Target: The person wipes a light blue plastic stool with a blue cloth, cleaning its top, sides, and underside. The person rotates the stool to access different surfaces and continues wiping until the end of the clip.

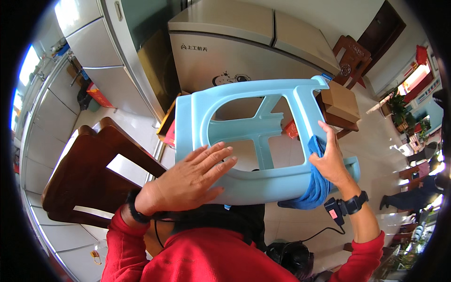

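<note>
A light blue molded plastic frame [253, 185] with a large rounded opening lies across in front of me; it looks like part of a child's seat or chair. My left hand [192, 176] rests flat on its near left part, fingers spread, palm down. At the frame's right side my right hand [327, 155] presses a blue cloth [317, 188] against the plastic, with thumb and forefinger apart. The cloth hangs over the near right edge. A wristband with a small device and a cable sits on the right wrist.
Beyond the frame stands a chest freezer [225, 56]. A dark wooden chair [88, 169] is at the left. At the right a cardboard box [340, 102] rests on a wooden seat. A black plastic bag [292, 257] lies near my legs. Another person's leg [405, 201] shows at the far right.
</note>
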Demonstrator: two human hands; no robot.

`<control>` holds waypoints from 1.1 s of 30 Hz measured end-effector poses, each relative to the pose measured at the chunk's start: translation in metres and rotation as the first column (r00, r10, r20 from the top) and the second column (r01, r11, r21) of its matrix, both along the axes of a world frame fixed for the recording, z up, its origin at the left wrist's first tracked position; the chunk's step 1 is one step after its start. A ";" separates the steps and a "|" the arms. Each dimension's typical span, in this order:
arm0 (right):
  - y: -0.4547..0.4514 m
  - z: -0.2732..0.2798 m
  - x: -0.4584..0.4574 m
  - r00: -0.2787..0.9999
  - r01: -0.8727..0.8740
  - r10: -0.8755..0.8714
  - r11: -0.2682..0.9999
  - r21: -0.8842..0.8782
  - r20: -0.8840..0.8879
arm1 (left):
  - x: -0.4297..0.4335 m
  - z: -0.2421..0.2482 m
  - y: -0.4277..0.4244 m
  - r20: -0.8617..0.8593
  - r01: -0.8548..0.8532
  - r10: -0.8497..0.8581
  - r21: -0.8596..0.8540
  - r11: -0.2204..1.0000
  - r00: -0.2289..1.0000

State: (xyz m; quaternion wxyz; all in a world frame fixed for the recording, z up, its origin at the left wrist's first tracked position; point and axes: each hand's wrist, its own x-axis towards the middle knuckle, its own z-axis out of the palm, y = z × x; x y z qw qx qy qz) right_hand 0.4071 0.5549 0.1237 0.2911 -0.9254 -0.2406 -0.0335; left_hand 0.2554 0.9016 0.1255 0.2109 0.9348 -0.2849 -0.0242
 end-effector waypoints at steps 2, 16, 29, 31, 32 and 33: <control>-0.004 0.001 -0.011 0.998 0.012 -0.012 1.000 -0.007 0.054 | 0.005 0.018 0.003 0.034 -0.028 0.025 0.082 0.996 0.999; -0.045 -0.011 -0.111 0.951 0.108 -0.138 0.987 0.119 0.276 | 0.141 0.053 0.007 -0.242 -0.128 0.161 0.146 0.981 0.957; -0.073 -0.116 -0.119 0.937 0.152 -0.230 0.946 0.287 0.264 | 0.134 0.072 -0.037 -0.305 -0.094 0.099 0.030 0.995 0.947; -0.061 -0.148 -0.118 0.932 0.157 -0.254 0.927 0.341 0.260 | 0.131 0.062 -0.040 -0.207 -0.029 0.052 0.113 0.993 0.977; -0.056 -0.163 -0.119 0.927 0.177 -0.269 0.928 0.327 0.260 | 0.127 0.054 -0.041 -0.188 -0.016 0.045 0.150 0.989 0.981; -0.052 -0.177 -0.121 0.924 0.193 -0.287 0.921 0.339 0.254 | 0.122 0.045 -0.042 -0.165 -0.008 0.041 0.196 0.980 0.985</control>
